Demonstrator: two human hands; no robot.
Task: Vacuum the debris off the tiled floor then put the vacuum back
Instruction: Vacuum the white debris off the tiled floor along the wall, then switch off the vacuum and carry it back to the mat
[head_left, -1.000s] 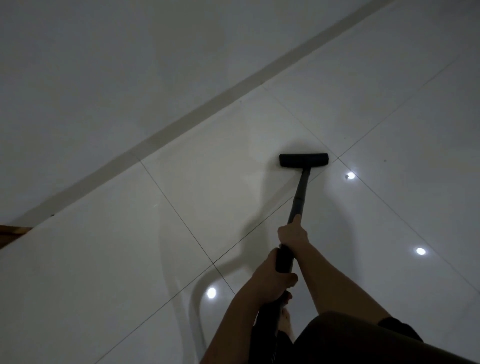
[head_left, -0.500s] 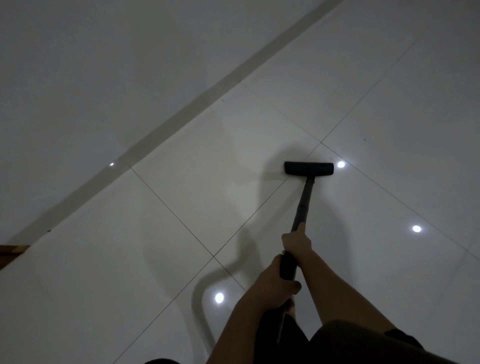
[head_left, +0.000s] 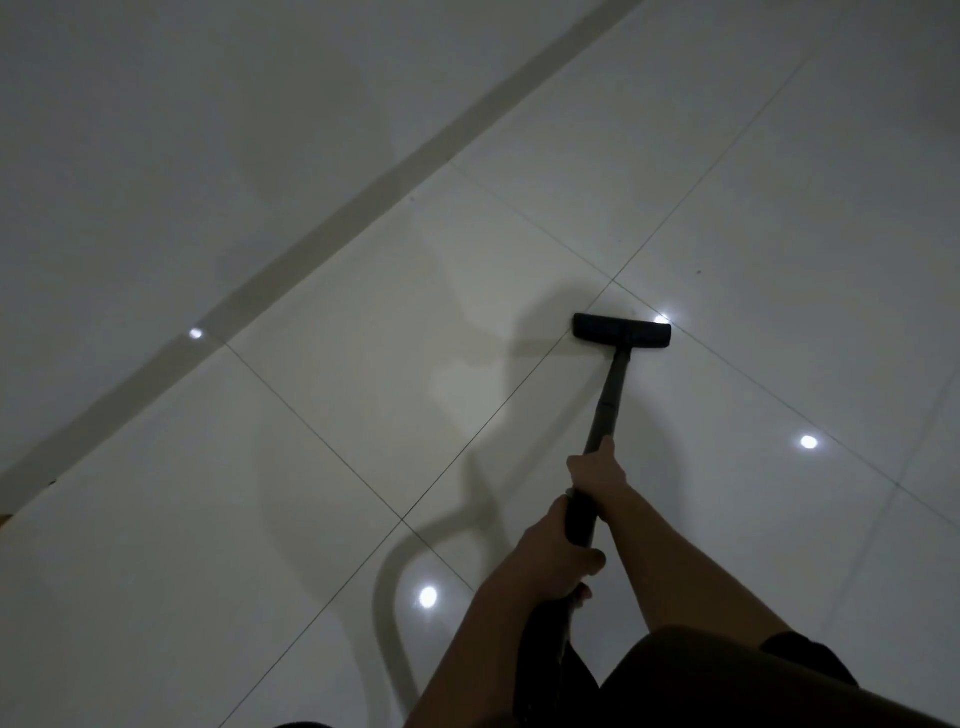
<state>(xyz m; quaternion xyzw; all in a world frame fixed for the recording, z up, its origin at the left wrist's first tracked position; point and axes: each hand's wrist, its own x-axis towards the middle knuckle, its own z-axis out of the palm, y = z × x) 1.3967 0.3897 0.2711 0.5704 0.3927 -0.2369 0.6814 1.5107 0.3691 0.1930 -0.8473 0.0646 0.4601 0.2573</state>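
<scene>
White glossy tiles form the floor (head_left: 363, 415), and our black vacuum head (head_left: 622, 338) lies flat on it, near a crossing of grout lines and just beside a bright spot of reflected light (head_left: 661, 318). We grip the dark wand (head_left: 609, 402) with both hands: our right hand (head_left: 597, 475) curls round it higher up, and our left hand (head_left: 556, 556) wraps the thicker part just below. A small dark speck (head_left: 698, 272) sits beyond the head. A grey skirting strip (head_left: 311, 260) borders the wall (head_left: 156, 130).

On the tiled floor (head_left: 337, 441), your floor head (head_left: 622, 338) sat near a tile corner; on the wand (head_left: 609, 400), your right hand (head_left: 596, 480) sat ahead of your left hand (head_left: 551, 560).
</scene>
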